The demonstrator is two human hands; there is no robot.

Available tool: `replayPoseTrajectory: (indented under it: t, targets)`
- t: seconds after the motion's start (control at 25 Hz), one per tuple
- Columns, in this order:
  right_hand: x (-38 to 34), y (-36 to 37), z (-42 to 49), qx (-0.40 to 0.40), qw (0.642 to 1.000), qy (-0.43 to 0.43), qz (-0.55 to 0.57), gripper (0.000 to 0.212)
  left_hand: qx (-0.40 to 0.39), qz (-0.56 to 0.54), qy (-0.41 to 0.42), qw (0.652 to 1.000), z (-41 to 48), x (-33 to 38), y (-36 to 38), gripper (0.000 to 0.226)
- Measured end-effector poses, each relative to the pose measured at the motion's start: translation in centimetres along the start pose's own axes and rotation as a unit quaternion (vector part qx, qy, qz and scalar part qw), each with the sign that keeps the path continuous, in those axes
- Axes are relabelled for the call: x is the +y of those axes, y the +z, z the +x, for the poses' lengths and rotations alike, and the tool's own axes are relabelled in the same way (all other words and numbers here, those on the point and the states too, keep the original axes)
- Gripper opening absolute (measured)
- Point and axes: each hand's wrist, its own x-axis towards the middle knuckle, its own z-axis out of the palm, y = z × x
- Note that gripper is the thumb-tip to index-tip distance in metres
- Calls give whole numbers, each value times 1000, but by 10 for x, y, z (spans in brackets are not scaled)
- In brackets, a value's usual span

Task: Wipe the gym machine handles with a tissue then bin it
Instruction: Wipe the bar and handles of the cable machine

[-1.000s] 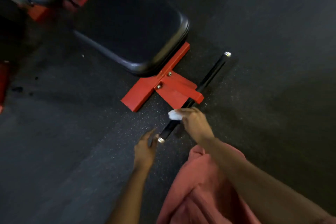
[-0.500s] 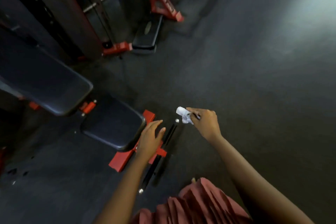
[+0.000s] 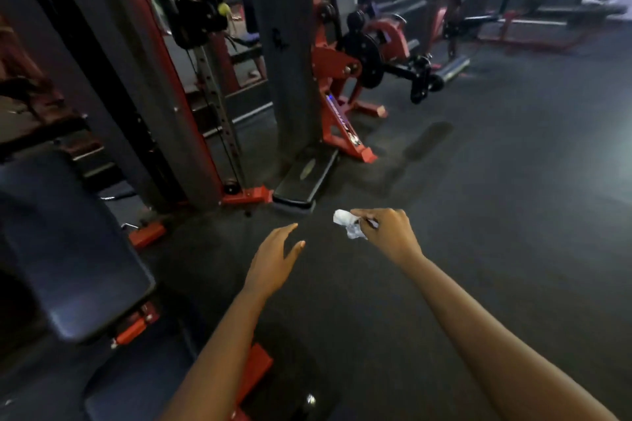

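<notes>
Both hands are held out in front of the person above the dark rubber floor (image 3: pixel 496 232), apart from each other. The right hand (image 3: pixel 390 236) is curled, its fingers and thumb pinching a crumpled white tissue (image 3: pixel 346 221). The tissue sticks out of the fingertips toward the left and hangs in the air, touching nothing else. The left hand (image 3: pixel 273 265) holds nothing: its fingers lie straight and close together, with the thumb spread out to the right. It sits lower than the tissue and to its left, with a clear gap between them.

To the left of the left forearm stands a padded gym bench. Its large dark back pad (image 3: pixel 68 249) tilts up toward the left edge of the view, with a red bracket (image 3: pixel 135 328) at its lower end and the seat pad (image 3: pixel 136 386) below that. A red frame plate (image 3: pixel 258 366) shows just beside the left forearm, partly hidden by it. Near it, low in the view, is a small shiny metal cap (image 3: pixel 310 399); the part it belongs to is too dark to make out.

Beyond the hands rises a tall cable machine (image 3: pixel 154 79) with dark uprights and red trim. Its red foot (image 3: pixel 248 196) rests on the floor, touching a black rectangular footplate (image 3: pixel 304 178). Farther back and to the right, a red machine carries a round black weight plate (image 3: pixel 362 58). More gym equipment lines the far side of the room, too blurred to identify.
</notes>
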Motion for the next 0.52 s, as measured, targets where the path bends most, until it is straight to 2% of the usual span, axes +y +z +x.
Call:
replayPoseTrajectory:
  t: [0.28, 0.52]
  targets:
    - [1, -26, 217, -23, 992, -120, -24, 30, 74, 64, -23, 995, 171, 3, -31, 44]
    - [-32, -37, 411, -18, 983, -182, 10, 27, 156, 38, -74, 984, 337, -13, -72, 44]
